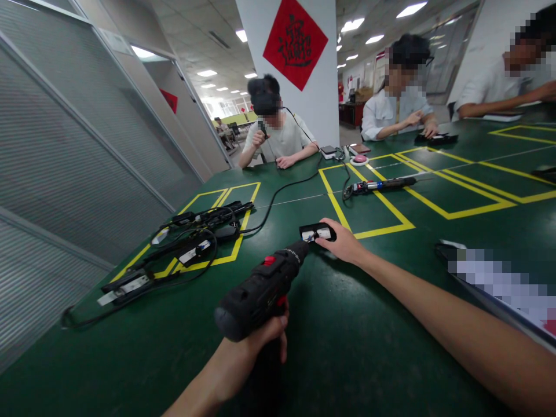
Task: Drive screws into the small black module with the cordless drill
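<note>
My left hand (271, 336) is wrapped round the grip of a black cordless drill (256, 292) with red details. The chuck points forward and to the right, and its tip is close to a small black housing (330, 227) with a white part inside. Whether the bit touches the housing cannot be made out. Thumb and fingers of my right hand (343, 242) are closed on the right end of that housing, at the table surface. Most of the drill's handle lies in shadow below my left hand.
Black cabled devices (195, 240) lie at the left within yellow tape. A slim corded electric screwdriver (380, 185) rests further back at right. A dark-edged tray or folder (449, 255) is at the right. Several people sit round the green table (373, 359), one holding a dark object (263, 128).
</note>
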Tool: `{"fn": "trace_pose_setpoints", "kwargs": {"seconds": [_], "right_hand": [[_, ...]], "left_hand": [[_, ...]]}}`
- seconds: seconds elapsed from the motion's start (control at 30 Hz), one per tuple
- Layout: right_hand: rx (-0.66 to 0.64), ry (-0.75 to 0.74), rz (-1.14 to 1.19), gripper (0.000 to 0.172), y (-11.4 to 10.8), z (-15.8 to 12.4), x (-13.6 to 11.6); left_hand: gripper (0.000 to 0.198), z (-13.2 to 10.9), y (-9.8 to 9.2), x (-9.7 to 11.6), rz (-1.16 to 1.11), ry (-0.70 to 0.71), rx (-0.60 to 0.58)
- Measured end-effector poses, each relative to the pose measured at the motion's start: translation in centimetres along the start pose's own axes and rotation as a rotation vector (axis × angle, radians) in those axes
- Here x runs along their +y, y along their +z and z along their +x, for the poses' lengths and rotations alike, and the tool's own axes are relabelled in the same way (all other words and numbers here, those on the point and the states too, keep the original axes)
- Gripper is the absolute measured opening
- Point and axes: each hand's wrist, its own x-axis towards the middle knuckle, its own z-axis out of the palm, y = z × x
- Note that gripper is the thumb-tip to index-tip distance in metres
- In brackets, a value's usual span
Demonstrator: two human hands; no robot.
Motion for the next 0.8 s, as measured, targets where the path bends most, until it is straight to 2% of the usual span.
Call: {"fn": "trace_pose_setpoints", "kwargs": {"seconds": [0.8], "right_hand": [[0.012,0.002,0.004,0.043,0.09,0.10,0.01]], "left_hand": [[0.034,0.02,-0.07,-0.20,-0.081,0.031,-0.006]]}}
